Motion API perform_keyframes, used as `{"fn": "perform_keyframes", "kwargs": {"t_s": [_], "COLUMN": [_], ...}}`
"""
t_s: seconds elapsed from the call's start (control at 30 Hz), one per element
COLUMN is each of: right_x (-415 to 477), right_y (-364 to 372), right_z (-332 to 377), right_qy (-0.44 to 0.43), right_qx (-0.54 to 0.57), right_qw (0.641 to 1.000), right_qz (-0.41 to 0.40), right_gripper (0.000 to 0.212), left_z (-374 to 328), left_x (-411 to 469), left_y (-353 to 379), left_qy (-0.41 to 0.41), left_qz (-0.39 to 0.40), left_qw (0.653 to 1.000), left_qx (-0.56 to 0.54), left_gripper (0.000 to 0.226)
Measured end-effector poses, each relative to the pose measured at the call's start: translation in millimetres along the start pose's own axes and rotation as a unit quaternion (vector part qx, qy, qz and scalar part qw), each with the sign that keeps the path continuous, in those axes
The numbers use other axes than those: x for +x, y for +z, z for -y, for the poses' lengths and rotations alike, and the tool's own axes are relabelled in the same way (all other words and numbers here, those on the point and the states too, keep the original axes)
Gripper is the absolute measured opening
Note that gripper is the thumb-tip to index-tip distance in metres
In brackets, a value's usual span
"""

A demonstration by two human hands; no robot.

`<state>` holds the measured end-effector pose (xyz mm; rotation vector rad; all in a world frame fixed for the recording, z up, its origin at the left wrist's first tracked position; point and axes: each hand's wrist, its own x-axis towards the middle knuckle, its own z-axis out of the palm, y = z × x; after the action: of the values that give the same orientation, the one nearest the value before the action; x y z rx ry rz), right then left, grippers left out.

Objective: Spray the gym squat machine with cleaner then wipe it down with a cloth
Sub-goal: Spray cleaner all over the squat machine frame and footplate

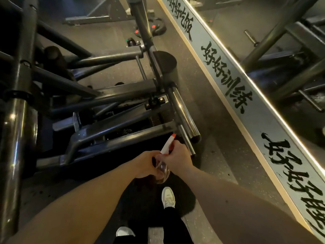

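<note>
Low in the centre, the right hand grips the bottle at its neck and the left hand curls round its body. The nozzle points at the machine, which fills the left.

Crossed dark tubes of the squat machine fill left and centre; gaps between them are narrow. A thick upright post blocks the far left. Two chrome pegs jut out just beside the spray bottle. An open floor strip runs between pegs and lettered wall band.
</note>
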<state>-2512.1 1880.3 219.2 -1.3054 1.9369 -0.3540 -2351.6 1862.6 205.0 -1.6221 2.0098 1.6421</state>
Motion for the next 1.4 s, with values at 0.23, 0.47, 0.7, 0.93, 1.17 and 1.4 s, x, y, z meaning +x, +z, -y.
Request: {"fn": "perform_keyframes", "kwargs": {"t_s": [0.23,0.47,0.7,0.93,1.17,1.4], "right_x": [24,49,87,107,106,76], "right_y": [-8,-34,-50,-41,-32,41], "right_z": [8,20,25,32,48,78], "right_qy": [-0.031,-0.052,-0.077,-0.087,-0.151,-0.232], "right_qx": [0.018,0.014,0.004,0.034,0.010,-0.061], "right_qw": [0.999,0.996,0.992,0.990,0.970,0.939], "right_qz": [0.040,0.075,0.099,0.107,0.189,0.248], "right_gripper": [0.058,0.049,0.040,0.047,0.035,0.066], "left_z": [-12,-27,-43,-42,-20,27], "left_x": [6,27,48,59,38,-41], "left_y": [-13,-23,-42,-55,-43,-23], "left_qy": [-0.035,-0.059,-0.077,-0.101,-0.121,-0.165], "left_qz": [-0.023,-0.045,-0.055,-0.074,-0.122,-0.207], "left_qw": [0.999,0.997,0.995,0.992,0.982,0.952], "left_qx": [-0.005,-0.003,-0.001,-0.013,-0.084,-0.156], "left_gripper": [0.064,0.057,0.070,0.069,0.070,0.060]}}
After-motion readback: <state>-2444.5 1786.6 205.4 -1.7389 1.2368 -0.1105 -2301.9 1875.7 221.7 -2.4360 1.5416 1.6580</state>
